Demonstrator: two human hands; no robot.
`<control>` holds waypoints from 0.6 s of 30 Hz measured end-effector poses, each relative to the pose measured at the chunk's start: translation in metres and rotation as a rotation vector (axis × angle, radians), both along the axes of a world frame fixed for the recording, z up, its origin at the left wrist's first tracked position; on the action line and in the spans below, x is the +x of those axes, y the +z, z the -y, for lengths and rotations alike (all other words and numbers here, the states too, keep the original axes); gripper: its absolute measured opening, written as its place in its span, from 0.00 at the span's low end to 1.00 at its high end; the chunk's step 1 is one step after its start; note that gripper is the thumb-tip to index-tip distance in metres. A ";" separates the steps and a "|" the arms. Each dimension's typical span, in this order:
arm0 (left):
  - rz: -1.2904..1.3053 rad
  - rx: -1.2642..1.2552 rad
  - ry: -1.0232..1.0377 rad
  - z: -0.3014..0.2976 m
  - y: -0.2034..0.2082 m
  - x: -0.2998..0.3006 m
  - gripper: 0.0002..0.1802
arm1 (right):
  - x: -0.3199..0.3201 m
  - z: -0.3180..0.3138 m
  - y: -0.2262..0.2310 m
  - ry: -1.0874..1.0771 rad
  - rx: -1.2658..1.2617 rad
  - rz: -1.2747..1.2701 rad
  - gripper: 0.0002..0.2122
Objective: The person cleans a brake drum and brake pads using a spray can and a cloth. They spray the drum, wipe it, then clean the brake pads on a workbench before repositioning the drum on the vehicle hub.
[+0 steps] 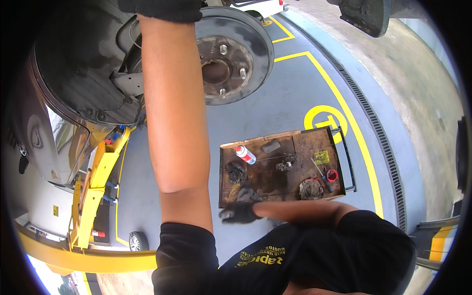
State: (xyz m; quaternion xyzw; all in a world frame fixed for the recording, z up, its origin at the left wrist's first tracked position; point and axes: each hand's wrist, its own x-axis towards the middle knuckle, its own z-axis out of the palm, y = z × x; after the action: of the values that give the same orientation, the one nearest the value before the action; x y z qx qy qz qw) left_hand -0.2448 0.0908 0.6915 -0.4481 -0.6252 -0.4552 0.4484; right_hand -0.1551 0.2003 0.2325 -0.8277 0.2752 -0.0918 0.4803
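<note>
My left arm reaches up past a raised car's wheel arch (pixel 81 64) and a brake disc (pixel 263 59) with bare wheel studs. At the top edge, my left hand (pixel 162 10) wears a black glove; its fingers are cut off by the frame. My right hand (pixel 239 213), in a black glove with grey on it, hovers at the near left corner of a tool cart (pixel 307 147), by a dark grey rag (pixel 248 195). Its fingers are too blurred to show whether they grip anything. A spray can (pixel 246 155) and a small metal part (pixel 283 165) lie on the cart.
The cart also bears a black rag (pixel 237 172), a dirty cloth (pixel 311 188), a red cup (pixel 332 175) and a yellow pad (pixel 321 157). A yellow lift arm (pixel 93 206) stands left, near a wheel (pixel 138 241). Dark car parts (pixel 366 17) hang at the upper right.
</note>
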 end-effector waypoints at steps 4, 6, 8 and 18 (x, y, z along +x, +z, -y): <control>0.154 0.164 0.114 -0.039 -0.117 0.067 0.39 | -0.081 -0.032 -0.106 0.089 0.718 0.157 0.27; 0.277 0.332 0.581 -0.033 -0.237 0.104 0.38 | -0.194 -0.045 -0.146 -0.459 0.374 0.216 0.23; 0.826 0.577 1.091 -0.036 -0.364 0.147 0.32 | -0.316 -0.073 -0.184 -1.010 0.387 0.449 0.21; 2.385 0.090 1.744 0.032 -0.737 0.429 0.31 | -0.442 -0.190 -0.445 -1.490 0.392 -0.468 0.33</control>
State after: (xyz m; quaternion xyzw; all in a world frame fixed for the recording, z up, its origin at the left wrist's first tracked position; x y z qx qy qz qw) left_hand 0.1844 0.0587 -0.0460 0.7052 -0.6675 -0.1577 -0.1797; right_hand -0.5972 0.3898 -0.2123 -0.3251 0.8596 -0.1625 0.3592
